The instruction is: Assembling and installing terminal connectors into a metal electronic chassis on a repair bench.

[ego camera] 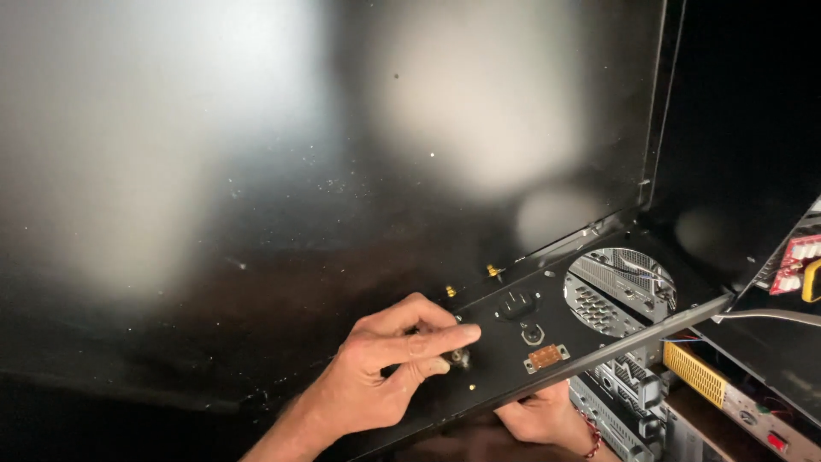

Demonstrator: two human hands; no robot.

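We see the left hand (389, 372) resting on the outer face of a black metal panel (547, 329), its thumb and forefinger pinched together on a small round metal connector (460, 357) near the panel's lower left end. The right hand (539, 417) sits below the panel's lower edge, mostly hidden behind it; its fingers curl up under that edge, but we cannot tell how firmly they grip it. A red beaded bracelet (592, 435) circles that wrist.

The panel tilts up toward the right, standing along the edge of a large glossy black case lid (256, 171) that fills most of the view. On the panel, right of the pinched connector, we see a black power socket (516, 304), a smaller black socket (532, 334) beneath it, and an orange terminal block (546, 357) near the lower edge. Further right a round fan opening (620, 291) shows grey finned parts behind it. Two brass fittings (493, 271) sit along the panel's upper edge. At the lower right corner lie a yellow heat sink (694, 372) and a red circuit board (797, 261).
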